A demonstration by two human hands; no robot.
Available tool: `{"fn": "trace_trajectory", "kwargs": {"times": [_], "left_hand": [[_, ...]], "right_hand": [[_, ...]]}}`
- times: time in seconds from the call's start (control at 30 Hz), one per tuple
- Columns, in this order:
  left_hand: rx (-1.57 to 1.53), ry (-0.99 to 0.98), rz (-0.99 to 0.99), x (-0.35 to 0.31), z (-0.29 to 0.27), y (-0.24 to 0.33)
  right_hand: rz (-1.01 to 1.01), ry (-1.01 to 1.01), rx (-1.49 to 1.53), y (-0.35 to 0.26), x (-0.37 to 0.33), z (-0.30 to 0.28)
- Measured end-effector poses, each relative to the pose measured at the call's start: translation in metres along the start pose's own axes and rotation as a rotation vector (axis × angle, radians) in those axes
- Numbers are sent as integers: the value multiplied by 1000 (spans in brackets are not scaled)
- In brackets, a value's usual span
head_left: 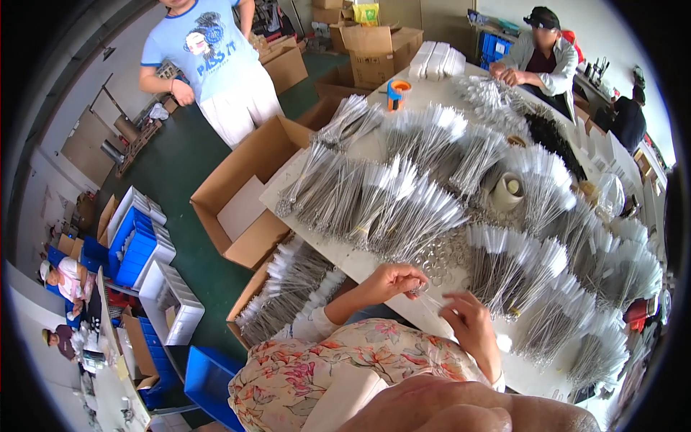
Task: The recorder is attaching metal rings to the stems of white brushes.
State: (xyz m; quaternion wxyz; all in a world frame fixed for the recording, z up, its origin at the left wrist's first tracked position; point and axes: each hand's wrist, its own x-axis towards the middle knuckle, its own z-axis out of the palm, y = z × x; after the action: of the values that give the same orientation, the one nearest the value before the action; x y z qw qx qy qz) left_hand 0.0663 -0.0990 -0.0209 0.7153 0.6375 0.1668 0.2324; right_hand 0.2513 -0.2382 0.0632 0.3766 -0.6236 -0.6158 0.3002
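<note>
Left fingers [409,273] pinched on metal piece [418,289], right fingers [465,305] loosely curled

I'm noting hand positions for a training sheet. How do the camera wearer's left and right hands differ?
The left hand has its fingers pinched on a small shiny piece; the right hand has fingers parted and curled, and I can't tell if it holds anything. The left hand extends rightward, while the right hand points up and left, lower in the picture. Both are bare and near the edge of the table.
</note>
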Motion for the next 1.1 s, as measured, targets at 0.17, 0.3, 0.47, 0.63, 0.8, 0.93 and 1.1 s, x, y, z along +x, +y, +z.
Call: {"fn": "trace_trajectory", "kwargs": {"times": [0.17,0.3,0.47,0.63,0.8,0.93,1.1], "left_hand": [[267,7,76,18,-7,41],[198,89,173,27,-9,81],[258,-92,304,64,-27,121],[294,-127,344,80,-18,132],[455,-17,473,79,-3,138],[619,102,705,82,0,137],[704,153,792,89,6,142]], "right_hand": [[-25,-99,118,20,39,31],[-69,-74,226,8,61,18],[-139,22,228,-12,82,-9],[-138,98,294,-14,81,-15],[-206,108,421,-12,82,-22],[21,96,841,-21,85,-44],[-14,174,853,-34,100,-41]]}}
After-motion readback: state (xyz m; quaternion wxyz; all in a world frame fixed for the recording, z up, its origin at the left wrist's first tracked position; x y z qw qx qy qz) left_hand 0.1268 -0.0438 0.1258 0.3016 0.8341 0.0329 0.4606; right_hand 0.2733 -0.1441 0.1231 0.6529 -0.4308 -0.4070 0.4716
